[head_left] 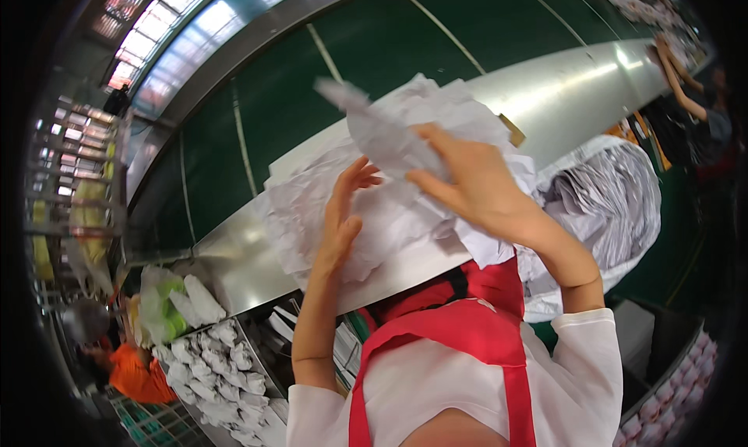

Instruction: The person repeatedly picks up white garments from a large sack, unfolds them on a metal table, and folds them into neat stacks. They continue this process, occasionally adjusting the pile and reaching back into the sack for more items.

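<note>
My right hand (479,178) grips a crumpled white paper bundle (378,131) between thumb and fingers. The bundle's far end is smeared by motion, and whether anything is wrapped inside cannot be made out. To its left, my left hand (343,209) is open, with its thumb apart from its slightly bent fingers and nothing in it. Beneath both hands, a spread pile of wrinkled white paper sheets (312,213) lies on a white board (413,279) at the worktable's near edge.
Past the metal worktable (561,81) runs a green conveyor belt (273,96). A large white sack (604,205) of crumpled paper stands at right. At lower left, a bin holds several white paper-wrapped bundles (222,377). A person in orange (140,373) is at left; another person's arms (678,81) reach in far right.
</note>
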The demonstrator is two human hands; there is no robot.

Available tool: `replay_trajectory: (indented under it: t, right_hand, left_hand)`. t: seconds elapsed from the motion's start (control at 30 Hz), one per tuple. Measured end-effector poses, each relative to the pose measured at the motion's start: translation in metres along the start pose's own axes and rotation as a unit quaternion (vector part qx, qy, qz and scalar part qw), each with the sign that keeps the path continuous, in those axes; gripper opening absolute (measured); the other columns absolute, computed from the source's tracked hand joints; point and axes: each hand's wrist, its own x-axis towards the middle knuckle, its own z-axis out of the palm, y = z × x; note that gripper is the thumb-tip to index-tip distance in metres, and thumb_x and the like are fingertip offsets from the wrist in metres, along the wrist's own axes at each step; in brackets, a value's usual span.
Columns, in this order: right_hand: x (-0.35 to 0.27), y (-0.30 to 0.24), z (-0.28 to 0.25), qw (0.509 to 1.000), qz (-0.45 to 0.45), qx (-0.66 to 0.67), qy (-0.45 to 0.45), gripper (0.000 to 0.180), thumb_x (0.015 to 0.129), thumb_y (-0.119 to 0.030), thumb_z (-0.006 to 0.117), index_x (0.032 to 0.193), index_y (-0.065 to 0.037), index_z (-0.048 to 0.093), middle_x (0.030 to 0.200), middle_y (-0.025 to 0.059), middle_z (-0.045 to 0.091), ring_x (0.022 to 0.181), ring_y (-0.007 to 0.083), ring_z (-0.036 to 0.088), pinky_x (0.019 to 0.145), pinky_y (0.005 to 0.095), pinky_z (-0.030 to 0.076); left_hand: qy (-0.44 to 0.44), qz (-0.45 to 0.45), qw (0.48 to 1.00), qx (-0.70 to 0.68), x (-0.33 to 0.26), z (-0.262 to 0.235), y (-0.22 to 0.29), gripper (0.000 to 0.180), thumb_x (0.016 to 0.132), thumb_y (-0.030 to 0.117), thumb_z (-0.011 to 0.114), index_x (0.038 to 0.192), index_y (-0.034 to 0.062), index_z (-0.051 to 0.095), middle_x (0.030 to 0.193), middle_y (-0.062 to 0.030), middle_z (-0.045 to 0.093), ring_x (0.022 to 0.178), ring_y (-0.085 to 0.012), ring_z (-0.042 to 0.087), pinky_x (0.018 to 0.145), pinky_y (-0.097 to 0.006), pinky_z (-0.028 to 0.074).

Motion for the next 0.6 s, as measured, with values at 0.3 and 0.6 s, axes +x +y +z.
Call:
replay_trajectory:
  t: [0.3, 0.6]
  right_hand:
    - [0.044, 0.015, 0.026, 0.961, 0.066, 0.051, -0.263, 0.028, 0.083, -0.024, 0.063, 0.1, -0.002, 0.057, 0.069, 0.0095, 0.055, 0.059, 0.0185, 0.048, 0.058, 0.0307, 0.041]
    - [0.039, 0.038, 0.04, 0.962, 0.135, 0.109, -0.213, 0.026, 0.086, -0.025, 0.06, 0.096, 0.0, 0.058, 0.073, 0.0081, 0.055, 0.063, 0.0158, 0.044, 0.059, 0.0292, 0.038]
  left_hand:
    - [0.274, -0.124, 0.902, -0.311, -0.007, -0.027, 0.008, 0.039, 0.091, 0.019, 0.06, 0.123, 0.0011, 0.049, 0.114, -0.0092, 0.061, 0.105, -0.0194, 0.06, 0.094, -0.032, 0.046]
    - [0.226, -0.12, 0.9, -0.354, -0.018, -0.034, 0.001, 0.032, 0.09, 0.018, 0.054, 0.118, 0.0027, 0.049, 0.099, -0.0054, 0.061, 0.084, -0.0134, 0.058, 0.065, -0.027, 0.045]
